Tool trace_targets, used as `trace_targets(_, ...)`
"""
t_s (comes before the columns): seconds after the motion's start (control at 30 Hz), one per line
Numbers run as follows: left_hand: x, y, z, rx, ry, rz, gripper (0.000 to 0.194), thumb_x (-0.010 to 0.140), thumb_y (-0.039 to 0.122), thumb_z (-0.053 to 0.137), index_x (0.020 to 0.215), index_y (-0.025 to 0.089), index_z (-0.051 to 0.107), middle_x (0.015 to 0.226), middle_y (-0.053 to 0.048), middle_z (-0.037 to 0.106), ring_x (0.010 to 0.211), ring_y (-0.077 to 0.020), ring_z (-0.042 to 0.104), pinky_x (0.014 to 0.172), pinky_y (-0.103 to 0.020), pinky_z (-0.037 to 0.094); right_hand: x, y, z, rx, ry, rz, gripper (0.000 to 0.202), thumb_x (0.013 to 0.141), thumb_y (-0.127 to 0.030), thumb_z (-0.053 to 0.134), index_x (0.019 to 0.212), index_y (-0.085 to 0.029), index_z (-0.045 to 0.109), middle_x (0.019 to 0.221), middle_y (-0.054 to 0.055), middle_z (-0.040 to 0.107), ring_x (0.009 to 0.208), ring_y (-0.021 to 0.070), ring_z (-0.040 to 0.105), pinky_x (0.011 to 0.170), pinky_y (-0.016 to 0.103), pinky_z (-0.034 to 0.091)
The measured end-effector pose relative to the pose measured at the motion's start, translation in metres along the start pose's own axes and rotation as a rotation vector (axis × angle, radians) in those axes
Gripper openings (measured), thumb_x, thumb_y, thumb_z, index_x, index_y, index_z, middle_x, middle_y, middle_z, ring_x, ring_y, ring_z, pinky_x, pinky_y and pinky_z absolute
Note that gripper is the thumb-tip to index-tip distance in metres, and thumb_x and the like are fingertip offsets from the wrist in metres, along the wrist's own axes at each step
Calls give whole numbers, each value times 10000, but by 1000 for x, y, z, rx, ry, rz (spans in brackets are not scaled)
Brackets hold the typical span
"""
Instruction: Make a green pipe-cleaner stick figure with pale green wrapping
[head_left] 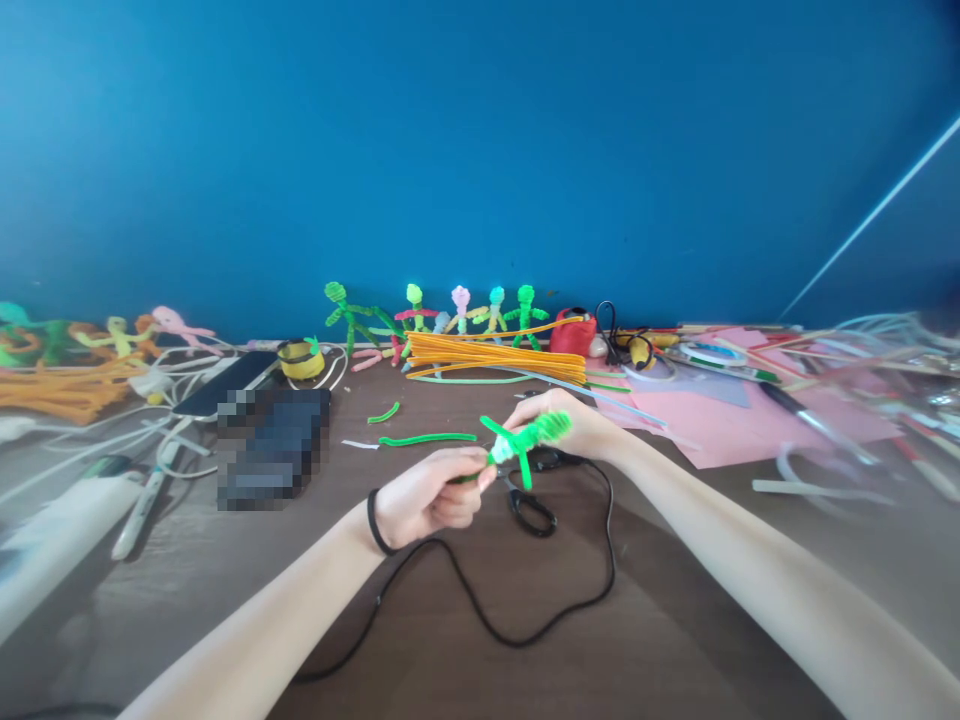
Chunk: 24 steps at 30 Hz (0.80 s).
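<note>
A bright green pipe-cleaner figure (551, 428), with a coiled head, thin arms and a whitish band at its middle, tilts up to the right above the table. My left hand (442, 490) is closed around its lower end, thumb and fingers pinched. Behind the figure's head is my right hand (562, 408), palm down and bent; its fingers are mostly hidden, so I cannot see what they hold. Black-handled scissors (534, 515) lie just below, partly covered by the figure. A straight green pipe cleaner (427, 439) rests left of the hands, near a short green piece (385, 413).
An orange pipe-cleaner bundle (495, 358) lies before several small figures (459, 300) along the blue wall. Phones (276, 445), white cables and a yellow tape roll (301, 360) are at left. Pink paper (780, 415) is at right. A black cord (480, 612) loops across the front.
</note>
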<state>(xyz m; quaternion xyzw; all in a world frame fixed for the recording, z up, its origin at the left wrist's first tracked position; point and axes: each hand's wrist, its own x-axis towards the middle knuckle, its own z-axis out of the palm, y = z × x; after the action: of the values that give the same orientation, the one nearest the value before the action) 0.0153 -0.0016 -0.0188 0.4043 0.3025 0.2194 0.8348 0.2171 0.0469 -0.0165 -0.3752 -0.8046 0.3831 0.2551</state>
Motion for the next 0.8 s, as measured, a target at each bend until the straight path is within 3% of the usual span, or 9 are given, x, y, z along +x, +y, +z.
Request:
trace_targets(0.17, 1, -2, 4, 205, 5, -152, 198, 780, 247, 453, 612, 143, 462, 398, 104, 193, 361, -23, 105, 355, -158, 97, 0, -8, 2, -67, 20, -60, 172, 721, -279, 594, 755, -134, 680, 697, 20, 626, 596, 105, 554, 560, 209, 416)
trace_targets(0.33, 2, -7, 5, 316, 38, -202, 231, 765, 326, 477, 630, 140, 487, 404, 104, 211, 367, -26, 116, 364, -183, 78, -2, -23, 4, -260, 82, -246, 114, 740, -233, 602, 691, -153, 666, 747, 20, 588, 652, 102, 532, 618, 220, 396)
trace_targets(0.57, 4, -13, 5, 342, 109, -178, 180, 732, 273, 458, 608, 142, 471, 405, 98, 240, 366, -25, 126, 367, -190, 78, -8, -38, 15, -501, 55, -385, 187, 823, -217, 495, 724, -147, 637, 802, 40, 534, 670, 111, 517, 629, 240, 392)
trace_targets(0.8, 10, -7, -2, 193, 338, -46, 179, 754, 230, 436, 591, 158, 425, 404, 113, 188, 343, -14, 88, 339, -154, 67, -10, -41, 13, -509, 134, -428, 192, 833, -219, 479, 723, -143, 616, 791, 44, 523, 664, 109, 510, 620, 234, 398)
